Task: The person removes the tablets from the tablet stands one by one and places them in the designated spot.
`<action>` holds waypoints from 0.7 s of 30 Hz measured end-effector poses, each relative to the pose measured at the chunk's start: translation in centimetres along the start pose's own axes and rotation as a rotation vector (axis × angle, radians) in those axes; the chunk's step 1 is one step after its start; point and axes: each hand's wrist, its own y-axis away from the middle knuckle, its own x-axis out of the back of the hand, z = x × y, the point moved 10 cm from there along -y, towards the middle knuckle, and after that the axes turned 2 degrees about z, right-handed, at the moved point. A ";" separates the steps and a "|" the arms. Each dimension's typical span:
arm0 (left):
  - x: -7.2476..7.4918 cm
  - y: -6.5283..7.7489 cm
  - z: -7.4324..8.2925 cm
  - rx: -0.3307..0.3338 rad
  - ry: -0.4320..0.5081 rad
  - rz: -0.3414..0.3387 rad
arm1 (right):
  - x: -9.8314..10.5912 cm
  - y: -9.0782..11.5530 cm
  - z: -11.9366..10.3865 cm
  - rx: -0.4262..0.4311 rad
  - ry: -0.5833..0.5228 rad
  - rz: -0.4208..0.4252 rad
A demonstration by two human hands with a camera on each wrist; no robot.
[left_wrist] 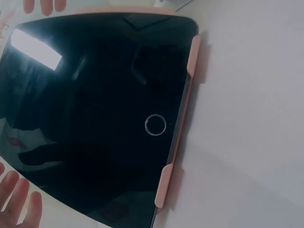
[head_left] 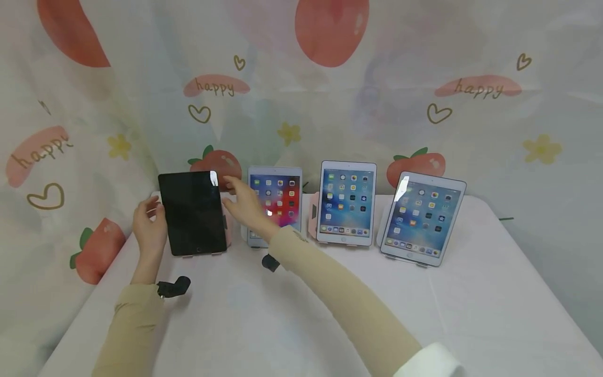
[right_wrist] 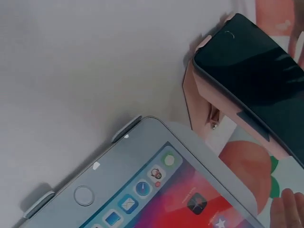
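Note:
A black tablet (head_left: pixel 192 214) with a dark screen leans on a pink stand (left_wrist: pixel 164 186) at the left of the table. Beside its left edge is my left hand (head_left: pixel 152 230), fingers loosely bent; the left wrist view shows its fingers (left_wrist: pixel 20 197) apart from the tablet. My right hand (head_left: pixel 249 208) hovers by the tablet's upper right edge with nothing in its grasp. Behind that hand stands a white tablet (head_left: pixel 279 183) with a red and blue lit screen, partly hidden by the hand and wrist. The right fingertips (right_wrist: pixel 287 211) barely show in the right wrist view.
Two more white tablets with lit blue screens, an upright one (head_left: pixel 347 204) and a tilted one (head_left: pixel 424 220), stand on holders to the right. A white cloth covers the table (head_left: pixel 301 324). A fruit-printed curtain (head_left: pixel 301 104) hangs behind.

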 end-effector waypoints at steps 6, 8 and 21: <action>0.1 -0.8 -0.2 0.012 0.007 0.011 | -1.2 -0.6 0.4 -0.068 -0.060 -0.011; -0.2 -1.0 -0.4 0.021 0.015 0.005 | -1.4 -0.6 0.8 -0.089 -0.106 -0.004; -0.8 -2.1 -1.2 0.086 0.062 0.010 | -1.4 -1.4 0.4 -0.079 -0.190 0.105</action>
